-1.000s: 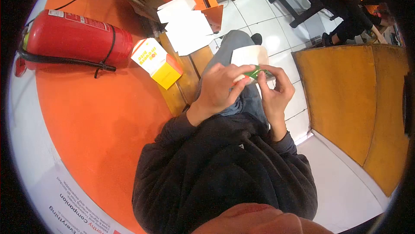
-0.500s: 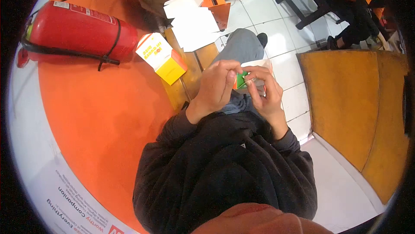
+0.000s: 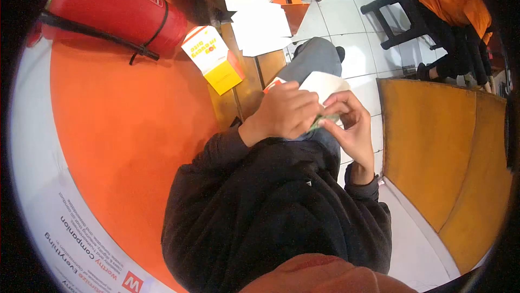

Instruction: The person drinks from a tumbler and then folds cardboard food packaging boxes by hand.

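Observation:
Over my lap I hold a small folding carton [image 3: 324, 83] with both hands. Its pale inner side faces up beyond my fingers, and an orange-red edge shows past my left knuckles. My left hand [image 3: 284, 110] is closed over the near side of the carton, fingers curled and partly hiding it. A green section lies between the hands, where my right hand [image 3: 351, 125] pinches it between thumb and fingers. A yellow and white printed carton [image 3: 213, 57] lies on the wooden bench, left of my hands.
Unfolded white cartons [image 3: 261, 27] lie at the bench's far end, before an orange box [image 3: 295, 17]. A red fire extinguisher [image 3: 116, 11] rests on the orange surface [image 3: 124, 130] at left. A wooden panel [image 3: 428, 152] stands at right; beyond it a person [image 3: 460, 11] sits by a black stool [image 3: 398, 17].
My hands and the carton have moved nearer my body and slightly right. The carton has turned, showing more of its pale inside. The whole view has shifted a little.

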`<state>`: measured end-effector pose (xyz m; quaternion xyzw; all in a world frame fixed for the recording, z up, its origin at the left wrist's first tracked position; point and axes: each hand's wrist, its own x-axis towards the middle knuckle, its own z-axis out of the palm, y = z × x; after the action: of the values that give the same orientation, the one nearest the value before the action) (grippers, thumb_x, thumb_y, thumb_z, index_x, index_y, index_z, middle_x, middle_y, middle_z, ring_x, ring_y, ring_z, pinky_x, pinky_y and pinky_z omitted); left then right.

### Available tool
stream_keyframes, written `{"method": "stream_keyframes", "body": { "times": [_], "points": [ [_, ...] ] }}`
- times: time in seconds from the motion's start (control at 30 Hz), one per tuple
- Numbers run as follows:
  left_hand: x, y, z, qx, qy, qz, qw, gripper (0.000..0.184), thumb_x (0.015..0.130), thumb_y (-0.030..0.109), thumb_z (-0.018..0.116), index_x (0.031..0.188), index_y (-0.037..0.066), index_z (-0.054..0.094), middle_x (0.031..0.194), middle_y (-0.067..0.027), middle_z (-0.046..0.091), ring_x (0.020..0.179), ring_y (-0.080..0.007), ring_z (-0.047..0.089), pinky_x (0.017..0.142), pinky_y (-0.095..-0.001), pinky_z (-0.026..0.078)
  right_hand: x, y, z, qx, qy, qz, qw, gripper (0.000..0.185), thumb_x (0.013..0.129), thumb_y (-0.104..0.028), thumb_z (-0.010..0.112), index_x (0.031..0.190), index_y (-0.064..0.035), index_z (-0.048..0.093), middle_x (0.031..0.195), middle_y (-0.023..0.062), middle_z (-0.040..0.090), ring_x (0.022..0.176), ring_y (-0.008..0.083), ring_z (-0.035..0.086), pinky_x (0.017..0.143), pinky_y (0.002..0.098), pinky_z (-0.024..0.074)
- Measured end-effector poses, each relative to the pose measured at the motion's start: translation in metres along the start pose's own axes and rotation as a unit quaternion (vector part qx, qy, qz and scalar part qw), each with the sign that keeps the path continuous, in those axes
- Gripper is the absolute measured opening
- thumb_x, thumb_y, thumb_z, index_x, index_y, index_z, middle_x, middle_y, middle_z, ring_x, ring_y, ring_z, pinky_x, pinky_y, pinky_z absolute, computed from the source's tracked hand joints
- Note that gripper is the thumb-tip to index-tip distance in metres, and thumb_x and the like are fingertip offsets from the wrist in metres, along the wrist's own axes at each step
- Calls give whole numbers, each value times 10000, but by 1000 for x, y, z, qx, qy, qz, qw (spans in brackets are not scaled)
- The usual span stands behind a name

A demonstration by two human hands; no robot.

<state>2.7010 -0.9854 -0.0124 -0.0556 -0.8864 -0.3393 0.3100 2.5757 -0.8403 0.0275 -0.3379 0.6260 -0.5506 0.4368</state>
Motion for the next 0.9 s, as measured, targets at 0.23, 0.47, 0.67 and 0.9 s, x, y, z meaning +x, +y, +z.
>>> {"method": "stream_keyframes", "body": {
  "times": [0.23,0.47,0.67,0.9],
  "points": [
    [-9,-11,6,-8,143,2,990,300,857,342,544,971,76,623,947,-105,589,907,-267,594,776,-372,456,2,7,-2,53,-51,59,996,71,826,26,688,889,34,658,842,54,653,708,84,603,613,231,500],
    [-11,3,37,-314,386,-216,840,522,941,334,568,1285,-31,422,1400,-287,426,1320,-316,418,1097,-412,308,13,6,59,-64,1,-72,995,187,921,16,501,1049,41,635,1098,155,624,1009,222,596,864,312,467],
    [-19,-20,3,-494,321,-190,785,462,911,343,603,1192,1,472,1320,-280,511,1258,-296,484,1065,-385,358,44,-10,31,-188,175,-186,948,223,1000,-106,388,1118,7,539,964,82,558,802,164,540,764,302,454],
    [-24,-35,-2,-557,294,-242,738,581,905,543,548,1152,22,480,1280,-291,532,1168,-323,567,990,-401,464,72,15,15,-109,122,-122,979,336,1037,-340,370,1103,-28,477,923,35,480,847,105,475,758,240,396]
  ]
}}
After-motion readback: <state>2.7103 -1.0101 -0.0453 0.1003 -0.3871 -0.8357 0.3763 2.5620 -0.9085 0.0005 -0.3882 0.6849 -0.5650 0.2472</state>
